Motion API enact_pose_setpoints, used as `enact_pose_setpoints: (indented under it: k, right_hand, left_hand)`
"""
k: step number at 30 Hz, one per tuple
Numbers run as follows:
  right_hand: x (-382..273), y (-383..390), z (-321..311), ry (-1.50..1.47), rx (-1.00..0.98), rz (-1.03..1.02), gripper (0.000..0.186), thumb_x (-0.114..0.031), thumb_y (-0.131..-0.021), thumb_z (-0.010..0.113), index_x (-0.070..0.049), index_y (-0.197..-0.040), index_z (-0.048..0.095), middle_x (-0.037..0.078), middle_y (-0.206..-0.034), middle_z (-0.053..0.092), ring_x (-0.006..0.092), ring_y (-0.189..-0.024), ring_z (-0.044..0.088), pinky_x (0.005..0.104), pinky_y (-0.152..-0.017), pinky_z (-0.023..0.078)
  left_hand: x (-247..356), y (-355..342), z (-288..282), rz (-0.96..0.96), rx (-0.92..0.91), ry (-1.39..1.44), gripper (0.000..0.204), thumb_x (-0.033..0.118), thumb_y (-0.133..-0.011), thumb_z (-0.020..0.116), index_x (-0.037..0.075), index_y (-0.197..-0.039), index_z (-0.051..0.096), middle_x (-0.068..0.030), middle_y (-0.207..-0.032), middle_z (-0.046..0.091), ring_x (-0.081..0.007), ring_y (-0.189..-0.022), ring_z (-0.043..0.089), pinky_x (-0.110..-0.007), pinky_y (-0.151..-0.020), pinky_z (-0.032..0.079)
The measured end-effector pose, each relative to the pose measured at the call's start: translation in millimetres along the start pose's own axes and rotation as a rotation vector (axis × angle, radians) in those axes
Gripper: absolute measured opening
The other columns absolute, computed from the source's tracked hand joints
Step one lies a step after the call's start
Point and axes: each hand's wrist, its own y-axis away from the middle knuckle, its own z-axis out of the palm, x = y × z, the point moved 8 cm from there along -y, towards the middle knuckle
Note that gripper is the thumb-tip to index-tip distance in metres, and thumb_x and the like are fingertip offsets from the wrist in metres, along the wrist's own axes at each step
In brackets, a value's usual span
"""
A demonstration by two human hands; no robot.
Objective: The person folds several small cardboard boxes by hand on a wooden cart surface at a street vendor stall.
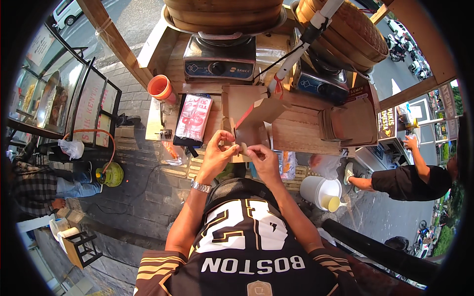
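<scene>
A brown cardboard box [269,109], partly folded with its flaps standing up, rests at the near edge of the wooden counter [298,129]. My left hand [217,157] pinches a near flap of it between thumb and fingers. Close beside it, my right hand [264,162] grips the same near edge, fingertips pressed together. A small folded tab shows between the two hands. Left of the box lies a white plastic packet with red print [194,118]. A stack of flattened boxes [345,121] leans at the right end of the counter.
Two stoves [219,69] carry round bamboo steamers [224,17] at the back. A white pole [296,59] rises between them. Orange cups [160,88] stand at the left. A white bucket [308,190] sits below right. Other people [410,182] are at both sides.
</scene>
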Motion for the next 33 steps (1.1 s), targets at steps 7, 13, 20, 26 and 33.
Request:
enact_pose_setpoints:
  k: [7,13,20,26,33]
  right_hand:
    - [-2,1,-2,-0.074,0.006,0.015,0.019,-0.014,-0.096,0.074,0.001,-0.107,0.075,0.003,-0.094,0.075,0.0065,-0.083,0.066,0.0237,-0.075,0.052]
    - [-24,4,-1,0.044,0.006,-0.086,0.015,-0.012,-0.094,0.074,0.000,-0.104,0.076,0.005,-0.091,0.074,0.0106,-0.081,0.066,0.0268,-0.071,0.052]
    - [-32,6,6,-0.038,-0.136,-0.128,0.012,-0.006,-0.097,0.070,0.003,-0.104,0.072,0.005,-0.097,0.074,0.0113,-0.088,0.067,0.0249,-0.076,0.054]
    - [12,6,6,-0.443,-0.221,0.326,0.013,-0.006,-0.098,0.068,0.002,-0.108,0.069,0.007,-0.097,0.074,0.0098,-0.084,0.068,0.0240,-0.075,0.054]
    - [15,9,4,-0.374,-0.197,0.303,0.012,-0.012,-0.099,0.067,-0.001,-0.101,0.067,0.003,-0.087,0.071,0.0068,-0.073,0.064,0.0206,-0.067,0.051]
  left_hand:
    - [0,4,4,0.037,0.043,0.089,0.030,0.002,-0.092,0.075,0.004,-0.115,0.055,-0.0059,-0.107,0.058,-0.0125,-0.084,0.069,-0.026,-0.074,0.059]
    - [3,8,7,0.031,0.058,0.072,0.032,0.003,-0.092,0.077,0.004,-0.116,0.056,-0.0057,-0.107,0.058,-0.0134,-0.085,0.069,-0.026,-0.075,0.060]
    - [13,17,13,0.071,0.106,-0.052,0.034,0.005,-0.091,0.077,0.004,-0.118,0.056,-0.0053,-0.104,0.060,-0.0116,-0.083,0.069,-0.024,-0.070,0.061]
    - [20,27,27,0.161,0.094,-0.170,0.038,0.004,-0.089,0.079,0.005,-0.120,0.057,-0.0011,-0.094,0.061,-0.0083,-0.078,0.066,-0.023,-0.068,0.060]
    - [44,36,44,0.289,0.005,-0.475,0.035,0.003,-0.087,0.080,0.004,-0.117,0.064,-0.0056,-0.088,0.072,-0.0097,-0.076,0.067,-0.025,-0.065,0.056]
